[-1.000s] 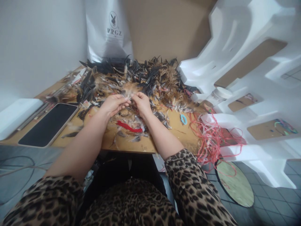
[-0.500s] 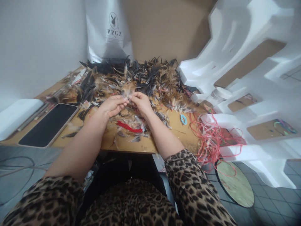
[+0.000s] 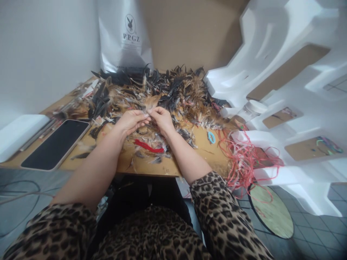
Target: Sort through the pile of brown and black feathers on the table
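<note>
Brown feathers (image 3: 152, 102) with pale, fluffy bases stick up from between my fingertips, over the middle of the table. My left hand (image 3: 133, 121) pinches at the base of them, thumb against fingers. Right beside it, my right hand (image 3: 162, 118) closes on the same tuft, its fingertips nearly touching the left ones. Exactly where each fingertip grips is too small to make out. Behind both hands spreads a heap of black and brown feathers (image 3: 187, 90). Just below them a bundle of red strips (image 3: 148, 146) lies among loose fluff.
A phone (image 3: 56, 144) and a white box (image 3: 21, 133) lie at left. A light blue ring (image 3: 211, 137) sits right of the hands. Tangled pink strings (image 3: 244, 159) hang over the right edge near white foam packing (image 3: 260, 54) and a lidded jar (image 3: 253, 108). A silver bag (image 3: 124, 39) stands behind.
Both hands have shifted very slightly and stay pinched together. The brown feathers between them now fan out a little more toward the right.
</note>
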Tool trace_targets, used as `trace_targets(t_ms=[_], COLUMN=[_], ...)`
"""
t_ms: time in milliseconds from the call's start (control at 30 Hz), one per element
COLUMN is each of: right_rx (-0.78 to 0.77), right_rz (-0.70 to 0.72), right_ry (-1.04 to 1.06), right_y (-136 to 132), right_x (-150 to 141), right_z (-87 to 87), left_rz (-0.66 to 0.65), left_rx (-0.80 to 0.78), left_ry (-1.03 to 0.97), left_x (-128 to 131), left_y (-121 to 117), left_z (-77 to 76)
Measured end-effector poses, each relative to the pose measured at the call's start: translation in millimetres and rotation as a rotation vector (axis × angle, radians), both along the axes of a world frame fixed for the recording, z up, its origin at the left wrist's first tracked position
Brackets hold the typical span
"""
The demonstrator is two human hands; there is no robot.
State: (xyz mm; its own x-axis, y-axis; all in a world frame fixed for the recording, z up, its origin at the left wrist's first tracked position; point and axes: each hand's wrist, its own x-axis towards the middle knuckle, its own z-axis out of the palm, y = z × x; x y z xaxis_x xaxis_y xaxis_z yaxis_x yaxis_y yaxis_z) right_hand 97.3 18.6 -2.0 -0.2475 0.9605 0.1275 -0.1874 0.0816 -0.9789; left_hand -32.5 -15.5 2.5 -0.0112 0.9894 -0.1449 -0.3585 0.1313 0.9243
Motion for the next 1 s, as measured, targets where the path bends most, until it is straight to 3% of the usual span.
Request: trace_targets(t_ms=[200, 600, 833, 1000], right_rx=[0.046, -0.106, 0.02, 0.254], right_rz=[-0.07, -0.065, -0.064, -0.079], right_ry=[-0.054, 0.09, 0.031, -0.18], right_y=[2.6, -3.3, 0.5, 1.8], right_x=[1.5, -6.5, -4.9, -1.0], right_z=[-1.2, -1.5, -6.3, -7.4], left_rz=[0.021, 0.101, 0.076, 0.073], left_rx=[0.04, 0.042, 0.067, 0.044], left_ry=[0.137, 0.057, 0.127, -0.036], left_x=[-0.1, 5.9, 4.7, 0.5], left_y=[2.8, 4.6, 4.0, 4.0], left_z=[-4.6, -6.4, -6.7, -4.9])
